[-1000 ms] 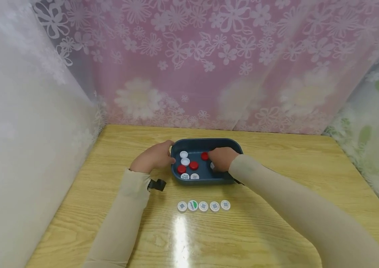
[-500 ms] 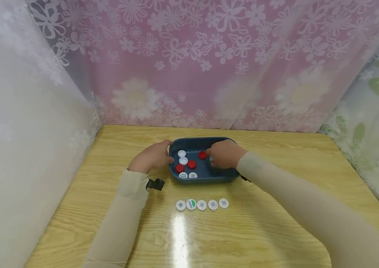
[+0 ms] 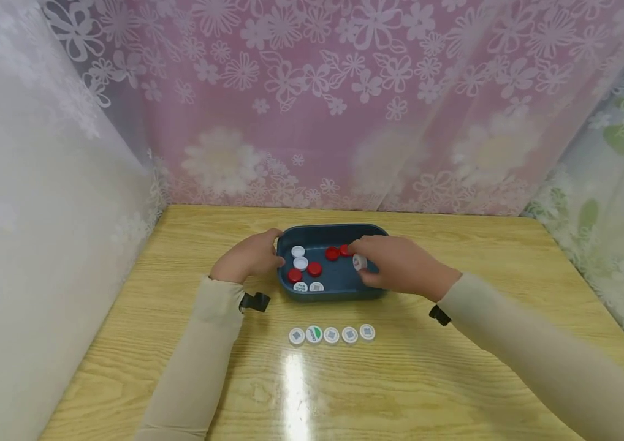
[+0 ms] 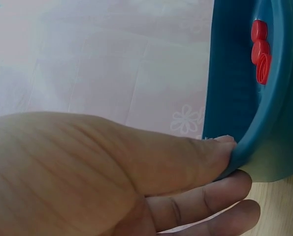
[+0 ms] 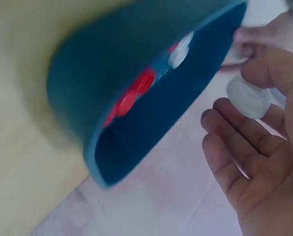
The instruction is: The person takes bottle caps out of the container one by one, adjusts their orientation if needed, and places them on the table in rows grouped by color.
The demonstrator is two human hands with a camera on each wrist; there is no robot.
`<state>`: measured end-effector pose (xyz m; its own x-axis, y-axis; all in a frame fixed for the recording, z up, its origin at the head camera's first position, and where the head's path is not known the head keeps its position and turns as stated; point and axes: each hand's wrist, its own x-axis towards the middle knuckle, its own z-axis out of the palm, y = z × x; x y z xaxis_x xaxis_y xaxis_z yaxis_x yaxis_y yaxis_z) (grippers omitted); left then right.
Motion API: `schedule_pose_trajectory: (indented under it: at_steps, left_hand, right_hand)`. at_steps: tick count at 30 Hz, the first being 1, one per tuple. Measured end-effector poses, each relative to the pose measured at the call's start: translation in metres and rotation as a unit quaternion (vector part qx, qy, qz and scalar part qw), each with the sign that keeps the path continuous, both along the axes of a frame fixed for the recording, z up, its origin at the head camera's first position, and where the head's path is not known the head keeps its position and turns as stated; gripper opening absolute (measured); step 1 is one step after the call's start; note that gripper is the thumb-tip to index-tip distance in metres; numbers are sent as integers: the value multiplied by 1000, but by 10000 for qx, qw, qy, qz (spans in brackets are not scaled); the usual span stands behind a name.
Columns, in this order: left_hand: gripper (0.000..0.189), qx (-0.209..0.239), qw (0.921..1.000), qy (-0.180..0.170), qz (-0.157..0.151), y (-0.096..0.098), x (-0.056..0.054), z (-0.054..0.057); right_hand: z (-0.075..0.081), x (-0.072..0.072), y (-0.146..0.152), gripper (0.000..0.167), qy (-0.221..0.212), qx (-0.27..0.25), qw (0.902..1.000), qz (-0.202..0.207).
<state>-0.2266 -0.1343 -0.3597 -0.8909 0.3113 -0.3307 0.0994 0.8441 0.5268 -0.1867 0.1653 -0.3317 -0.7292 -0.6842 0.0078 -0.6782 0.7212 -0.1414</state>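
Observation:
A dark blue oblong tub (image 3: 345, 295) stands on the table with loose red bottle caps (image 3: 314, 269) and white bottle caps (image 3: 300, 264) in it. My left hand (image 3: 248, 256) grips the tub's left end. In the left wrist view the thumb lies against the rim (image 4: 276, 101) and the fingers are below it. Over the tub's right part, my right hand (image 3: 400, 263) pinches a white bottle cap (image 3: 359, 263) between thumb and fingers. From the right wrist, this white cap (image 5: 249, 97) shows clear of the tub, the other fingers spread loosely.
In front of the tub, several white caps (image 3: 331, 334) lie in a row on the wooden table (image 3: 428, 380), one with a green mark. A pink floral curtain (image 3: 312, 122) hangs behind the table, with pale cloth at both sides.
My right hand has come up from the tub's floor and moved right, now with a white bottle cap in its pinch. Another red cap has come into view. My left hand stays on the tub.

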Motion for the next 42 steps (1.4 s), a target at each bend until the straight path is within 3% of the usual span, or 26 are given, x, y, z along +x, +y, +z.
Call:
schedule_pose_trajectory:
  at_steps: [3, 8, 13, 17, 24, 30, 36, 42]
  left_hand:
    - [67, -61, 10000, 18, 3, -1, -1, -1]
    - [67, -75, 10000, 23, -2, -1, -3, -3]
    - [67, -50, 10000, 0, -10, 0, -4, -3]
    - [67, -19, 10000, -8, 13, 0, -4, -3]
    - [66, -25, 10000, -9, 33, 1, -2, -2]
    - [67, -67, 10000, -30, 47, 2, -1, 0]
    - [66, -62, 10000, -36, 17, 2, -1, 2]
    - [67, -47, 9999, -65, 68, 1, -2, 0]
  right_hand:
    - [-3, 23, -2, 28, 154, -374, 9987, 322]
    - [-15, 64, -14, 23, -114, -491, 9969, 600]
    - [-41, 94, -29, 23, -82, -456, 9906, 1284]
    - [-62, 109, -42, 17, 7, -445, 9859, 1613]
    - [-78, 115, -58, 2, 195, -687, 9812, 1791]
    - [-83, 112, -68, 7, 488, -852, 9797, 1749]
    - [-86, 108, -78, 10, 1030, -402, 9748, 1937]
    - [-86, 105, -84, 4, 990, -39, 9746, 2010]
